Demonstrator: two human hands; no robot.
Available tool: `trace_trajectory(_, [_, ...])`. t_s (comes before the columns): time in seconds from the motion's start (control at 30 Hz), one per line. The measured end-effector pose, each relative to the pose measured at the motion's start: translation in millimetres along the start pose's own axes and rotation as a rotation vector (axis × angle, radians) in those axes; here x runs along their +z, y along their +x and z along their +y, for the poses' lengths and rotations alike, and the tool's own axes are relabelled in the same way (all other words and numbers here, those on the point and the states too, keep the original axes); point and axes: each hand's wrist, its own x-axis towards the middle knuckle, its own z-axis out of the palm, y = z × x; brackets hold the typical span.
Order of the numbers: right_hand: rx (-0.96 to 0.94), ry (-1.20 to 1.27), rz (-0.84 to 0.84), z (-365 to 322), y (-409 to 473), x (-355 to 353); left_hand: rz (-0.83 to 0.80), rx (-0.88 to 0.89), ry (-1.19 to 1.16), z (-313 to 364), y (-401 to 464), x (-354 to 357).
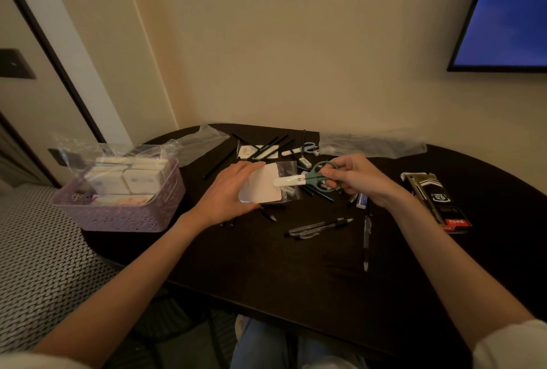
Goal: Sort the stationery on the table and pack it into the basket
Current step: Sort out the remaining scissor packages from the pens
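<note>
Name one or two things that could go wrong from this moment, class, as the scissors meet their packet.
The scissors in the right hand may tear the clear packet the left hand holds. The purple basket stands at the table edge; a nudge might tip it off.

Basket [124,214]: lilac, perforated plastic, at table's left edge, filled with white boxes under a clear bag.
Scissors [307,179]: green handles, white blade cover, held above the table, blades pointing left over a clear packet with white card [263,188].
Second scissors [302,150]: pale handles, lying flat at the back.
Pencils [266,146]: dark, scattered in a loose heap at the back centre.
Pens [319,227]: clear-barrelled, lying near the front.
Black pen box [435,200]: flat at the right.
</note>
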Motion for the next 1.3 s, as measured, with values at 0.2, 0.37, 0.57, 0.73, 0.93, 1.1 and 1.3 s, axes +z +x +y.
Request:
trace_trajectory(0.2, [-0.005,0.010,-0.012,-5,2,7,-0.052,0.015,-0.094,0,1,-1])
trace_trajectory(0.37, [0.072,0.199,-0.120,-9,0,11,-0.068,0.022,-0.169,3,2,-1])
trace_trajectory(0.57, [0.065,0.259,-0.173,0,1,15,-0.083,0.024,-0.223,6,1,3])
trace_trajectory(0.73, [0.019,0.256,-0.153,6,1,14,-0.078,-0.023,-0.313,14,-2,0])
trace_trajectory(0.93, [0.067,0.351,-0.208,8,-2,17,-0.068,-0.060,-0.385,23,0,1])
trace_trajectory(1.1, [0.067,0.333,-0.205,10,-4,20,-0.073,-0.047,-0.388,25,0,4])
trace_trajectory(1.3, [0.043,0.284,-0.108,18,-1,26,-0.039,-0.031,-0.377,27,1,7])
